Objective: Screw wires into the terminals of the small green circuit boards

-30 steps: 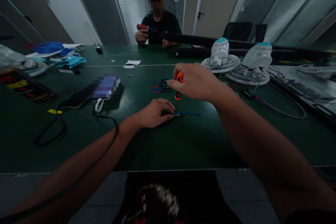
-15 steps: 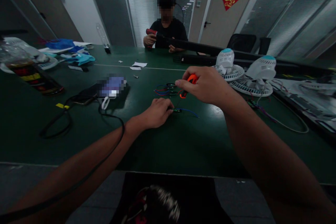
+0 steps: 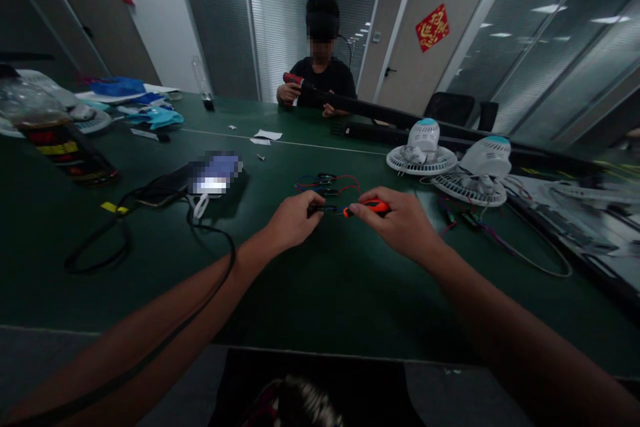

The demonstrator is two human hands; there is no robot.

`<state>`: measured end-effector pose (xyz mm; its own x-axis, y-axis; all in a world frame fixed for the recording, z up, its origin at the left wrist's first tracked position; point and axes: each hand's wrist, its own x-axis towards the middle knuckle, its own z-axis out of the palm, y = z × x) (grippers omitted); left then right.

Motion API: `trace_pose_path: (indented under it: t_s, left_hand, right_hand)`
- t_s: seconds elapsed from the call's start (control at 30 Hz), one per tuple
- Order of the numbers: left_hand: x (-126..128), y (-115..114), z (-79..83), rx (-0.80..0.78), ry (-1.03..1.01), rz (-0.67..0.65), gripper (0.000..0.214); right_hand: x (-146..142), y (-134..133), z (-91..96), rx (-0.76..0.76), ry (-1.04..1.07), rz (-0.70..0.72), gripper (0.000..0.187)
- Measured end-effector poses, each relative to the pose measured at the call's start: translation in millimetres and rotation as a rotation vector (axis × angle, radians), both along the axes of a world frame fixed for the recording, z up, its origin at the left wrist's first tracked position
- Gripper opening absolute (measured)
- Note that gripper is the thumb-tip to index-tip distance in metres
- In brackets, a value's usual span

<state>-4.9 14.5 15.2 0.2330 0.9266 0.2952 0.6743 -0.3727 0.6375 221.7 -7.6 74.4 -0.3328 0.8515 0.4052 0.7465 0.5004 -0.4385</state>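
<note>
My left hand [image 3: 295, 217] is closed, pinching one end of a small dark circuit board [image 3: 327, 209] just above the green table. My right hand [image 3: 397, 213] is wrapped around the orange and black handle of a screwdriver [image 3: 373, 207]. The screwdriver lies nearly level, its thin shaft pointing left toward the board; I cannot tell whether its tip touches. Just beyond my hands lie small modules with red and blue wires [image 3: 327, 179]. Two white fan heads [image 3: 423, 147] with teal tops sit past my right hand.
A phone [image 3: 215, 173] and black cable lie left, the cable crossing my left forearm. A dark-labelled bottle [image 3: 55, 140] stands far left. Paper scraps [image 3: 267, 137] lie ahead. Across the table [image 3: 310, 307], a person [image 3: 325, 77] holds a red power tool [image 3: 293, 79]. Long black bars are back right.
My right hand has come down, and the screwdriver has swung from steeply upright to nearly level. The board in my left hand has turned and appears lifted. The view has tilted up slightly.
</note>
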Motion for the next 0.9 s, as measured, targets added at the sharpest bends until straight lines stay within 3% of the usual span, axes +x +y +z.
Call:
trace_pose_path:
  t_s: [0.13,0.27,0.43,0.57,0.73,0.9]
  left_hand:
    - [1.1,-1.2,9.4,-0.038,0.035,0.072,0.035]
    - [3.4,-0.7,16.7,-0.189,-0.009,0.123,0.032]
    - [7.4,-6.9,12.7,-0.408,-0.175,0.044,0.027]
    - [6.2,-20.6,6.6,-0.409,-0.226,0.044,0.029]
    - [8.9,-29.1,1.3,-0.359,-0.355,0.134,0.027]
    - [15.3,-31.4,-2.7,-0.417,-0.478,0.019,0.027]
  right_hand:
    - [10.9,-3.2,-9.7,0.049,0.052,-0.091,0.025]
    - [23.3,-3.5,-13.4,-0.040,0.161,-0.171,0.026]
    - [33.2,-7.1,-14.5,-0.151,0.381,-0.311,0.032]
    - [29.9,-11.1,-16.8,-0.195,0.602,-0.286,0.031]
    - [18.0,-23.0,-17.5,-0.118,0.640,-0.232,0.035]
    - [14.0,-33.6,-16.4,0.050,0.577,-0.215,0.033]
